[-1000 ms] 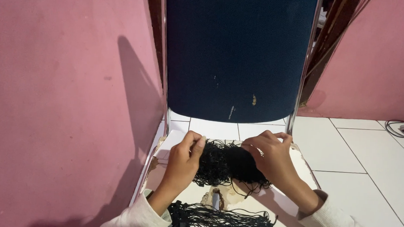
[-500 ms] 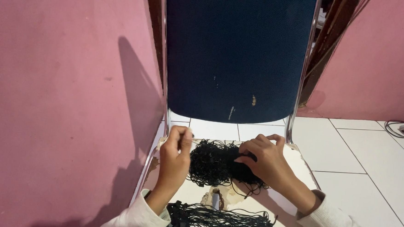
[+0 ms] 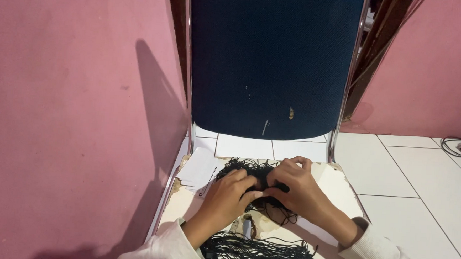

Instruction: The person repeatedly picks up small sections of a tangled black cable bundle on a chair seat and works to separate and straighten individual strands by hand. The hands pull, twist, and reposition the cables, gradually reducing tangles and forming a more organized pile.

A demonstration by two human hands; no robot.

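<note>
A tangled bundle of thin black cords (image 3: 249,171) lies on the worn, cream seat of a chair (image 3: 338,185). My left hand (image 3: 228,195) and my right hand (image 3: 296,190) meet over the middle of this bundle, fingers closed on the cords, thumbs nearly touching. Much of the bundle is hidden under both hands. A second spread of black cords (image 3: 258,253) lies nearer to me at the seat's front, between my white sleeves.
The chair's dark blue backrest (image 3: 273,58) with chrome tubes stands straight ahead. A small stack of white paper tags (image 3: 199,169) lies at the seat's left. A pink wall runs on the left; white floor tiles and a cable (image 3: 458,146) lie right.
My hands, held apart at the sides of the bundle before, have come together over its middle, gathering the cords into a smaller clump.
</note>
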